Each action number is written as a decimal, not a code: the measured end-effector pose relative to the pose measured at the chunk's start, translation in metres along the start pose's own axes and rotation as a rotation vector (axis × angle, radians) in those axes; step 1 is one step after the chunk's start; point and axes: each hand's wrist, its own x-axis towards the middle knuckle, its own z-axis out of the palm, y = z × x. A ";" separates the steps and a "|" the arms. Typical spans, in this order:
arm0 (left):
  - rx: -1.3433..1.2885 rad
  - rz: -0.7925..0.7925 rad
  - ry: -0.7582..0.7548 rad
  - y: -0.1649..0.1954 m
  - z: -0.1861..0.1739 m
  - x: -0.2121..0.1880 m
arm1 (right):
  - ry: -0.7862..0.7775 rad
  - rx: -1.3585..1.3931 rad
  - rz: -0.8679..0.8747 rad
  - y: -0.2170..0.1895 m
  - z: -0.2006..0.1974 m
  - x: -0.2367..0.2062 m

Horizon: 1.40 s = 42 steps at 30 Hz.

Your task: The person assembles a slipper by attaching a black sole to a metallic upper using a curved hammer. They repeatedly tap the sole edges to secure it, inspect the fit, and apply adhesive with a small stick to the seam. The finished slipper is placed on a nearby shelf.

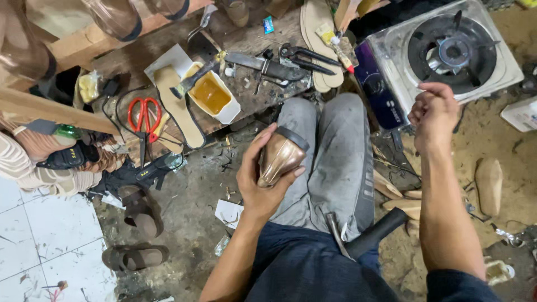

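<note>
Grey trousers (330,162) filled the middle of the view, the person seated low with knees pointing at a cluttered wooden workbench (246,39). Just right of the knees a gas stove (447,53) stood on the dirt floor, no flame visible on its burner. On the bench lay a white tub of amber glue (211,95) with a brush across it, pale insoles (178,106), red-handled scissors (144,116) and dark pliers (302,56). A hammer (366,237) rested in the lap.

The left hand (263,179) was wrapped around a bronze shoe heel (279,157) with a black top, held above the left thigh, fingers curled round it. The right hand (432,114) was raised beside the stove, clenched into a fist; whether it pinched anything small could not be told.

The heel's glossy, tapered shape looked liable to slip from a one-handed grip and fall into the floor litter. The hammer, loose on the lap, could slide off if the legs shifted.
</note>
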 end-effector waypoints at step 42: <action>0.005 -0.012 0.356 0.030 -0.079 -0.049 | -0.796 -0.568 -0.304 -0.022 0.229 -0.027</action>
